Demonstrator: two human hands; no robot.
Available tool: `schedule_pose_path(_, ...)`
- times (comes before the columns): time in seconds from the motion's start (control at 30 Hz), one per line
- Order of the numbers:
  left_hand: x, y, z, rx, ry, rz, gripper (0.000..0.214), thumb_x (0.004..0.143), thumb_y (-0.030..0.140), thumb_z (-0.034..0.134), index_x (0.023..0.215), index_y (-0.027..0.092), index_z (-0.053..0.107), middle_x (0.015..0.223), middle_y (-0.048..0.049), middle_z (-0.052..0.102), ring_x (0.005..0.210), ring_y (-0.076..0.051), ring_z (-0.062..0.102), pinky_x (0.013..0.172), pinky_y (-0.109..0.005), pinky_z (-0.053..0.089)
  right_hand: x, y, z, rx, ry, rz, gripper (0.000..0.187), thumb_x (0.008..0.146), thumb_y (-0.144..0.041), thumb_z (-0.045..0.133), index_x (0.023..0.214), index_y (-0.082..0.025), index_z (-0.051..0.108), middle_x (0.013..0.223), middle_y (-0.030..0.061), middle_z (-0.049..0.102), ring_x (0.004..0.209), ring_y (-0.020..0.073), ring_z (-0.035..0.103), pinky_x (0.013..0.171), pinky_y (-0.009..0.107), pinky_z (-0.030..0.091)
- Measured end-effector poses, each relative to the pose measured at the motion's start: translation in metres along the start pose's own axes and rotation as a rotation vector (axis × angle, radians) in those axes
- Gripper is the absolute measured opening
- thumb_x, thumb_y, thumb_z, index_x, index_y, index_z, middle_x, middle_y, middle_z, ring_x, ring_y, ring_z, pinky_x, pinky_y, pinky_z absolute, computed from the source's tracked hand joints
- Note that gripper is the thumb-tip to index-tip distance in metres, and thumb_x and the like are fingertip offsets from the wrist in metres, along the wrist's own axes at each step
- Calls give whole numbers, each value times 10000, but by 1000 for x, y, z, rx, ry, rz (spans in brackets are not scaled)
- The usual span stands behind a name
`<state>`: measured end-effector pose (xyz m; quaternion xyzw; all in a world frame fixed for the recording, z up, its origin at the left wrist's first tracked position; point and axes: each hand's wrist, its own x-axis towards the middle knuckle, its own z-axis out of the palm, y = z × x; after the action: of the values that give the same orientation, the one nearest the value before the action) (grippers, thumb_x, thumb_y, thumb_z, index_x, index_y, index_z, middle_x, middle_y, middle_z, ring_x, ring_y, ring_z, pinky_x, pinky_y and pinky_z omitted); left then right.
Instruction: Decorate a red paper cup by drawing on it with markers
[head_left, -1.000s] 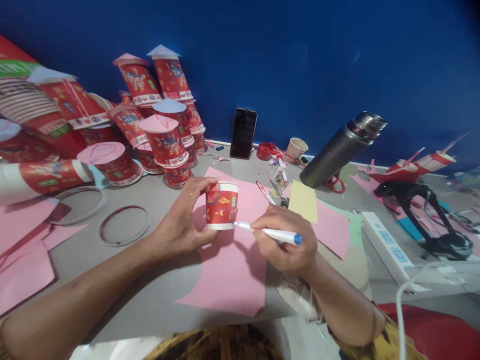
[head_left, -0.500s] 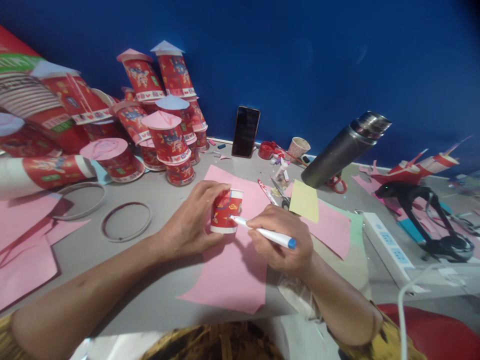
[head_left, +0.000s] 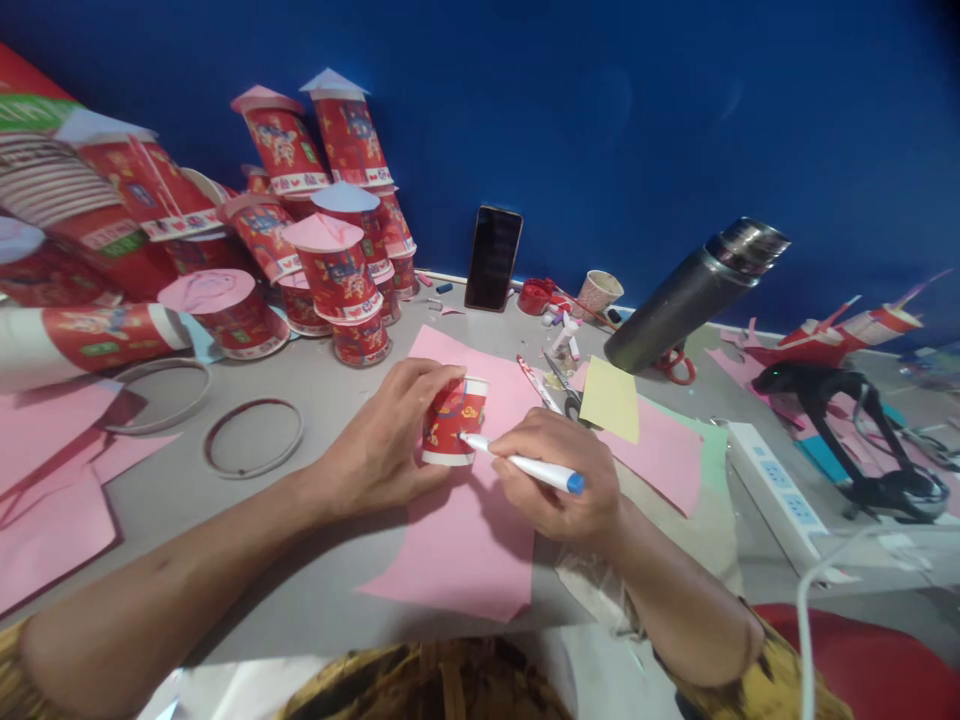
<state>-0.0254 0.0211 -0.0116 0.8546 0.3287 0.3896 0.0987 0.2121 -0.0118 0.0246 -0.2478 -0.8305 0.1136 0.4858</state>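
I had a grey table (head_left: pixel 322 590) before me, set against a blue wall (head_left: pixel 637 120). At its centre, over a sheet of pink paper (head_left: pixel 465 560), was a small red cup (head_left: pixel 455 425) with a white rim, standing roughly upright. The left hand (head_left: pixel 394 435) was clamped on it from the side, fingers at the rim and thumb near the base; I could not tell whether the base touched the paper.

My right hand (head_left: pixel 559 465) was closed around a white pen (head_left: pixel 536 472), its blue end pointing back toward the palm. The tip was at the printed front of the cup, though I could not tell whether it touched.

Just beyond the right hand lay a yellow sheet (head_left: pixel 609 400) and a pair of scissors (head_left: pixel 566 385). Farther back, a phone (head_left: pixel 493 258) leaned on the wall, with a dark flask (head_left: pixel 686 298) tilted to its right. A power strip (head_left: pixel 780 490) lay at right. To the left were paper-roofed cup towers (head_left: pixel 345 265), and nearer the left forearm, a ring (head_left: pixel 244 472) lay flat.
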Motion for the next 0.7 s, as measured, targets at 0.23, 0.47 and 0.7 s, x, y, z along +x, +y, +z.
schedule_pose_path(0.23,3,5,-4,37,-59,-25,779,829,227,734,1535,247,406,1376,-159,568,1292,-365,591,1070,-564,575,0,-1,0,28,-64,-10,100,999,-122,634,997,-200,698,740,26,721,645,160,642,630,301,547)
schedule_pose_path(0.47,4,6,-6,38,-86,-31,782,841,234,735,1545,267,397,1382,-150,566,1304,-368,593,1080,-571,570,0,-1,0,21,-48,-6,107,996,-118,634,1009,-202,700,758,30,732,658,166,650,642,307,547)
schedule_pose_path(0.7,2,0,-1,-15,-18,-19,795,815,212,722,1545,261,412,1385,-140,580,1285,-354,594,1080,-560,567,1,-1,-2,39,13,0,100,988,-103,661,1020,-184,710,786,49,758,680,164,682,660,303,565)
